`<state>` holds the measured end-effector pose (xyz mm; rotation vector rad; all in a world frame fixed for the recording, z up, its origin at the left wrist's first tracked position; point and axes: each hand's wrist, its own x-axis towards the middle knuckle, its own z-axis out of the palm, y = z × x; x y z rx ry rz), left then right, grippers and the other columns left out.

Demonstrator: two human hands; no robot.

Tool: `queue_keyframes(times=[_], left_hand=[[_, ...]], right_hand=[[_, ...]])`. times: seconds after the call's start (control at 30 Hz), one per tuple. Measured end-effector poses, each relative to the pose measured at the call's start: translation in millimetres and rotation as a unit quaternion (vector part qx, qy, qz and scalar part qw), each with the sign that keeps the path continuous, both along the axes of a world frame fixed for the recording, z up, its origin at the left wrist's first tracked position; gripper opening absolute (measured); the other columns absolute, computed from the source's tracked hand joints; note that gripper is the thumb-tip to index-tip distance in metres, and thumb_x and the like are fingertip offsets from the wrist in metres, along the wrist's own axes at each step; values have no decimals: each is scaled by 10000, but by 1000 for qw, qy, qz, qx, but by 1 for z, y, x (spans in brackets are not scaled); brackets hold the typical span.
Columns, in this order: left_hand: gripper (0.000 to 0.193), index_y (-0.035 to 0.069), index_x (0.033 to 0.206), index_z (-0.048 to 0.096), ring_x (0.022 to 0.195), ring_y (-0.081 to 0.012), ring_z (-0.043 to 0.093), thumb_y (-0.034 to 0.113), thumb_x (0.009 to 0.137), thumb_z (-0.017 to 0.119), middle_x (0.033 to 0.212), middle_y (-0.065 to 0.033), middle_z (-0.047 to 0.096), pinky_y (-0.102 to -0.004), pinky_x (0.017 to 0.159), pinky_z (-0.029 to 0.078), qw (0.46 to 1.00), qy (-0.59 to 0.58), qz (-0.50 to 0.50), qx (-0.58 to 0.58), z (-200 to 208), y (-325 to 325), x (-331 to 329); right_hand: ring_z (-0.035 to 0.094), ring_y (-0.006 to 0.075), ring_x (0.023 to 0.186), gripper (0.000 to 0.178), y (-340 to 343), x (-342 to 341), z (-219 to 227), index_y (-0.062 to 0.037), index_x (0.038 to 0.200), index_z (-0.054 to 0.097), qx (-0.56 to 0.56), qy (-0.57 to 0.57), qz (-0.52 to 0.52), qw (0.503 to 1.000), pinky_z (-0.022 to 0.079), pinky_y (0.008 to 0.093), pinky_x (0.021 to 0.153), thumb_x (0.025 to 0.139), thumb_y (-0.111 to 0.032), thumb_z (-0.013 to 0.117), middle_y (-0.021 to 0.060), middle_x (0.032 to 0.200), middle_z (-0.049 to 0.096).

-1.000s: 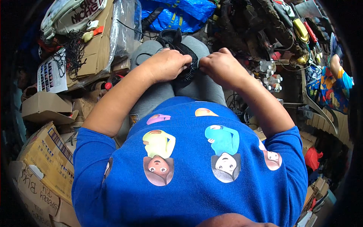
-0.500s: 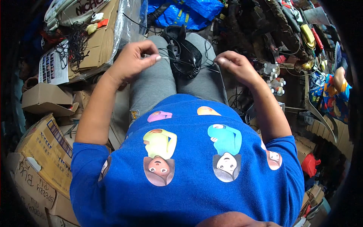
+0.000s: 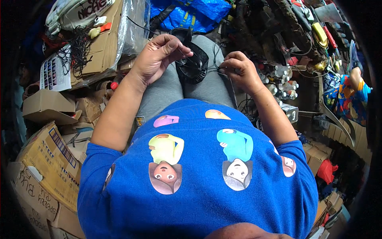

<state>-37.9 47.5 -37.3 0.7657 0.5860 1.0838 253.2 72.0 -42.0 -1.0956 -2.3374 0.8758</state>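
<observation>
A black shoe (image 3: 195, 71) rests between my thighs, its open side up and its edge ridged like stitching. My left hand (image 3: 159, 57) is above its left side, finger and thumb pinched on a dark thread. My right hand (image 3: 242, 72) sits to the right of the shoe, over my right thigh, with its fingers closed on the thread too. Loops of black thread (image 3: 216, 51) lie between the shoe and the right hand. Part of the shoe's left side is hidden behind my left fingers.
Flat cardboard (image 3: 104, 46) with a tangle of black cord (image 3: 80, 49) stands at the left, above an open carton (image 3: 49, 105). A blue tarp bag (image 3: 199, 15) lies ahead. Several small clear bottles (image 3: 283, 81) stand right. Another person's colourful clothing (image 3: 352, 99) shows far right.
My left hand has moved right, over the shoe's left part. My right hand has shifted slightly left and its fingers have curled in. The hands are closer together; the shoe stays on my lap.
</observation>
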Motion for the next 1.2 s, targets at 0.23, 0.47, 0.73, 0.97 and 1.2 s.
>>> queue_keyframes(times=[0.23,0.47,0.73,0.97,1.2], left_hand=[[244,51,1012,616,986,-250,627,267,913,564,876,-65,647,-379,890,477,1000,10,-1,-7,2,1,-1],[300,33,1084,578,1003,-269,620,288,935,522,795,-42,592,-388,886,486,1000,-24,-14,-13,5,4,7],[243,49,1000,604,547,-58,394,273,951,520,650,18,499,-204,536,343,997,51,2,-59,8,0,11],[194,47,950,605,524,-16,328,232,941,547,584,86,348,-166,511,273,965,226,116,-68,-6,-19,-52],[231,40,979,655,928,-221,575,204,817,654,919,-75,618,-329,844,443,807,512,84,282,8,-5,-10]], right_hand=[[607,247,858,133,-14,19,14,-94,857,688,-81,-30,40,995,491,342,728,729,-124,703,87,939,590],[601,225,804,200,-3,-10,40,-51,941,642,-112,1,-68,991,453,316,756,821,-211,632,103,821,607],[623,257,807,44,-8,-45,36,-117,818,574,90,-269,98,954,400,403,770,807,-150,546,67,770,636],[601,260,788,17,-7,-14,20,-114,771,551,133,-183,112,968,399,384,785,772,-97,551,66,713,594],[627,276,788,94,-10,-33,36,-108,832,591,87,-225,98,966,367,454,927,772,-56,540,91,721,617]])
